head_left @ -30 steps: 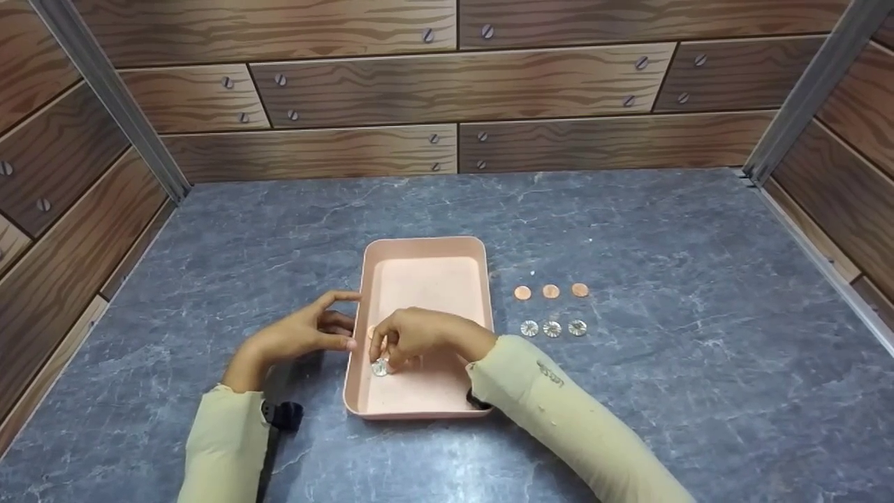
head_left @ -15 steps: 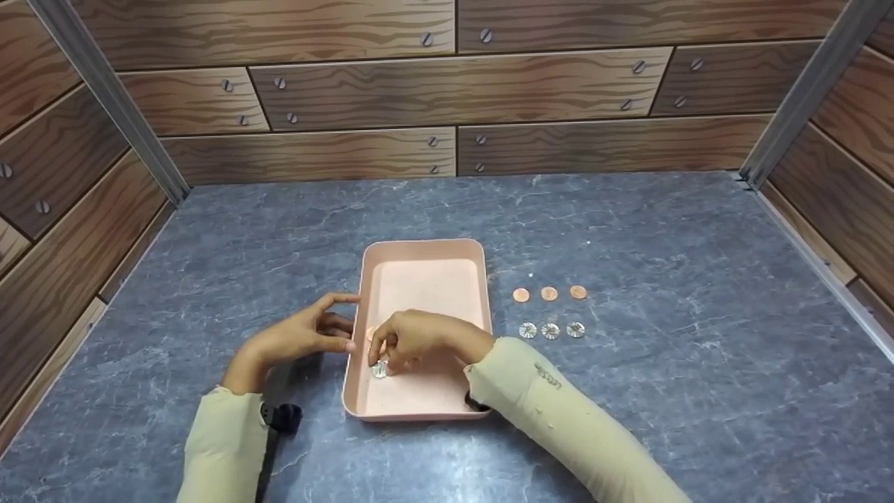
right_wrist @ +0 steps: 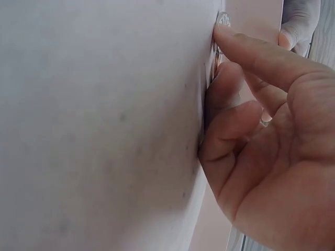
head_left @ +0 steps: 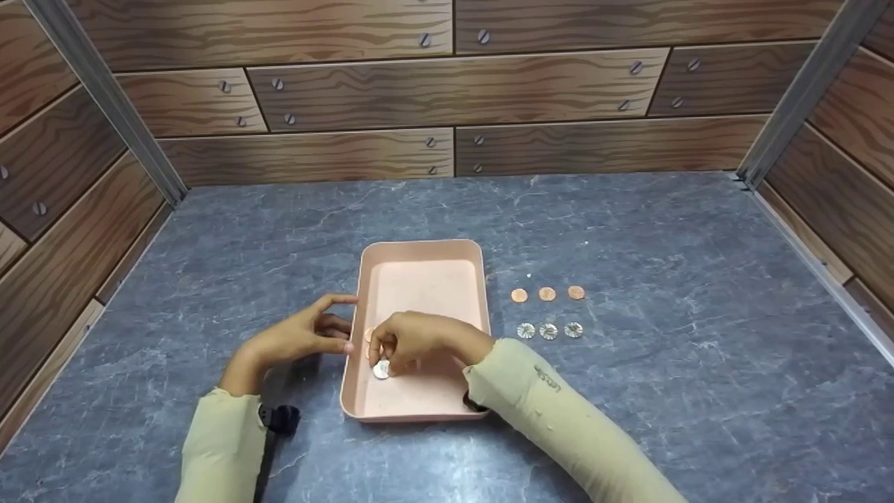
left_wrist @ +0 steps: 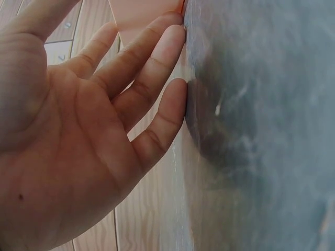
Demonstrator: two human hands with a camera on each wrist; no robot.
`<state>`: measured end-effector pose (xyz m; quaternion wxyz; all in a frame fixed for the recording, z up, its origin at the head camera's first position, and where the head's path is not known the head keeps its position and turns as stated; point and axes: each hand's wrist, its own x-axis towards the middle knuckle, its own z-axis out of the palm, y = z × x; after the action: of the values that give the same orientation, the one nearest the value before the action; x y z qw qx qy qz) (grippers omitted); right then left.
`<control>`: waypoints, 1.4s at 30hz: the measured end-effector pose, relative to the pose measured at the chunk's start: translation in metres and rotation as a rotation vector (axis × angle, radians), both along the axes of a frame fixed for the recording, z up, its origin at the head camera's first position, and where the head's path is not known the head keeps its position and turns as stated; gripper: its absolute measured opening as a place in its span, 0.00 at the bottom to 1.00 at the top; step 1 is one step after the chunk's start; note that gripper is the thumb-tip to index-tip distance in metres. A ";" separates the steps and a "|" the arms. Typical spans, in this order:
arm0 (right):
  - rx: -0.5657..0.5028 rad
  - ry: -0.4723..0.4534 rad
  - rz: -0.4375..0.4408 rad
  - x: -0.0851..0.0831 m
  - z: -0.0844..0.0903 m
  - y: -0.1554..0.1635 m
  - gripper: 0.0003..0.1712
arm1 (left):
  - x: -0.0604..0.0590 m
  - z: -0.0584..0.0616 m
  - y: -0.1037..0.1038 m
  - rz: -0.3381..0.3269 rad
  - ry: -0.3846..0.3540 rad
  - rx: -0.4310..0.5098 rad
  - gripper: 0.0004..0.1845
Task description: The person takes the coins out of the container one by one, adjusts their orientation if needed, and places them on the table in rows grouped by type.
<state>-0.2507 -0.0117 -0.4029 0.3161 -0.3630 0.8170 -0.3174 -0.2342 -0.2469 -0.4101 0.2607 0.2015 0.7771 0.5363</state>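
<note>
A pink tray (head_left: 419, 279) lies mid-table on the grey marbled top. My right hand (head_left: 391, 356) reaches into its near left part. Its curled fingers pinch at a silver coin (head_left: 380, 370) on the tray floor. In the right wrist view the index fingertip (right_wrist: 220, 32) sits at the silver coin (right_wrist: 223, 20), and the other fingers curl onto the tray floor (right_wrist: 104, 130). My left hand (head_left: 335, 332) lies beside the tray's left wall with its fingers straight. The left wrist view shows the left hand (left_wrist: 178, 52) with its fingertips touching the table (left_wrist: 261, 130) by the tray (left_wrist: 146, 10). A copper coin (head_left: 368, 335) peeks out between the hands.
Right of the tray lie three copper coins (head_left: 547, 294) in a row, and three silver coins (head_left: 549, 330) in a row nearer to me. Wood-pattern walls (head_left: 454, 91) close the table at the back and on both sides.
Both hands stay where they were. The silver coin under my right fingertips looks slightly shifted and brighter.
</note>
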 end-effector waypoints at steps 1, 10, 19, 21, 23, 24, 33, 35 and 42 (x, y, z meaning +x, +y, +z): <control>-0.001 0.002 0.000 0.000 0.000 0.000 0.15 | 0.000 0.000 0.000 -0.001 0.002 0.000 0.43; -0.014 0.025 0.013 0.000 0.002 -0.001 0.16 | 0.000 0.000 -0.001 -0.002 0.010 -0.006 0.43; 0.011 0.043 0.017 -0.001 0.000 -0.001 0.16 | 0.001 -0.002 -0.003 0.000 0.001 -0.008 0.43; 0.009 0.060 0.027 -0.001 0.000 -0.001 0.15 | 0.001 -0.002 -0.002 0.001 -0.006 0.000 0.43; 0.007 0.078 0.034 -0.002 0.000 0.000 0.15 | 0.001 -0.002 -0.002 0.001 -0.012 0.009 0.43; 0.005 0.084 0.034 -0.003 0.001 0.000 0.15 | 0.001 -0.002 -0.002 0.001 -0.015 0.013 0.43; -0.018 0.009 -0.011 -0.003 0.000 0.001 0.15 | 0.000 -0.001 -0.001 0.009 -0.005 -0.006 0.42; -0.022 0.005 -0.012 -0.003 0.000 0.001 0.14 | 0.000 -0.001 -0.001 0.010 -0.006 -0.010 0.43; -0.025 0.015 -0.010 -0.002 0.002 0.001 0.13 | 0.000 0.001 0.000 0.005 -0.019 0.001 0.43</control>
<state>-0.2525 -0.0111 -0.4005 0.3036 -0.3653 0.8172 -0.3266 -0.2341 -0.2470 -0.4094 0.2668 0.1946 0.7748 0.5391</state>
